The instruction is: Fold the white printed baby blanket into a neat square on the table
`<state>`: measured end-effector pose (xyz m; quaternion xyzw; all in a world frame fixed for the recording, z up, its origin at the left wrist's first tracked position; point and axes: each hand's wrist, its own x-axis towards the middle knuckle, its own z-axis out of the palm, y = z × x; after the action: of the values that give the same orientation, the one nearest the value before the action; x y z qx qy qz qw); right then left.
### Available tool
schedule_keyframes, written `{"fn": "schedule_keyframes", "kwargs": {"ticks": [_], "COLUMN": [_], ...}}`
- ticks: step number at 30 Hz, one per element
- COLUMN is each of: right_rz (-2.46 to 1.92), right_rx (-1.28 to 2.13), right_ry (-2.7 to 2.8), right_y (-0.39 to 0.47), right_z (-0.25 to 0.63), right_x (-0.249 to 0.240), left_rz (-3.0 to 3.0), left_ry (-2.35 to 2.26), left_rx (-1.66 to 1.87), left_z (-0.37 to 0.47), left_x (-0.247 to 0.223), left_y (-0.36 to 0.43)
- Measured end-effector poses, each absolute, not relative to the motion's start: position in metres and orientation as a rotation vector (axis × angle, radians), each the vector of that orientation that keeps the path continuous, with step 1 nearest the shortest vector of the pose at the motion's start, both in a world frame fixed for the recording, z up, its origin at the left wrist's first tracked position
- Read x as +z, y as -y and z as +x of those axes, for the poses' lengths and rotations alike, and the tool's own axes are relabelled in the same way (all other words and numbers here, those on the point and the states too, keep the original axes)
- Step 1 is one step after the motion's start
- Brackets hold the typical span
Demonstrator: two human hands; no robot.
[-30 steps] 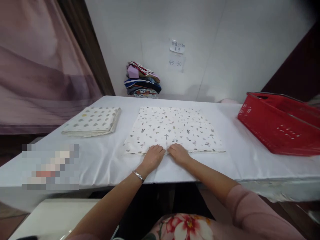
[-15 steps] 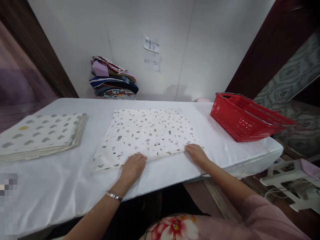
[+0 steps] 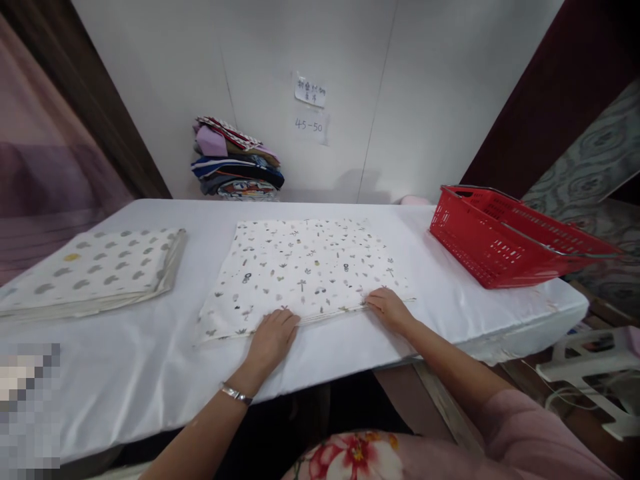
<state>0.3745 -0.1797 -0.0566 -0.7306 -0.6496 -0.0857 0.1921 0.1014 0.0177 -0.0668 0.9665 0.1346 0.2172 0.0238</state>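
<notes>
A folded white cloth (image 3: pixel 305 267) printed with small grey, black and tan figures lies flat on the white-covered table in front of me. Its layered near edge runs between my hands. My left hand (image 3: pixel 274 339) rests palm down over that edge, left of its middle, with the fingers stretched out on the fabric. Further right, my right hand (image 3: pixel 391 311) touches the same edge with its fingertips, a little short of the cloth's near right corner. Both hands look open, though their thumbs are mostly hidden.
Left on the table (image 3: pixel 165 360) lies another folded cloth (image 3: pixel 107 267) with grey shapes and one yellow one. Against the wall stands a pile of folded fabrics (image 3: pixel 237 160). A red basket (image 3: pixel 505 243) sits at the right end, with a white stool (image 3: pixel 590 373) on the floor beyond.
My right hand has slid slightly left along the near edge, away from the corner. My left hand stays at about the same spot on the cloth. The view has shifted a little.
</notes>
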Motion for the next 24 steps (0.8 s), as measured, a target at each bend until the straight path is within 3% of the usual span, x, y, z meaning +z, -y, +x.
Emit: {"fn": "schedule_keyframes", "kwargs": {"ticks": [24], "right_rz": [-2.053], "right_rx": [-0.131], "right_ry": [2.012], "right_y": [0.182], "right_z": [0.382], "right_x": [-0.048], "left_rz": [2.960], "left_ry": [-0.433], "left_rx": [0.684], "left_z": [0.101], "left_x": [-0.068], "left_y": [-0.019]}}
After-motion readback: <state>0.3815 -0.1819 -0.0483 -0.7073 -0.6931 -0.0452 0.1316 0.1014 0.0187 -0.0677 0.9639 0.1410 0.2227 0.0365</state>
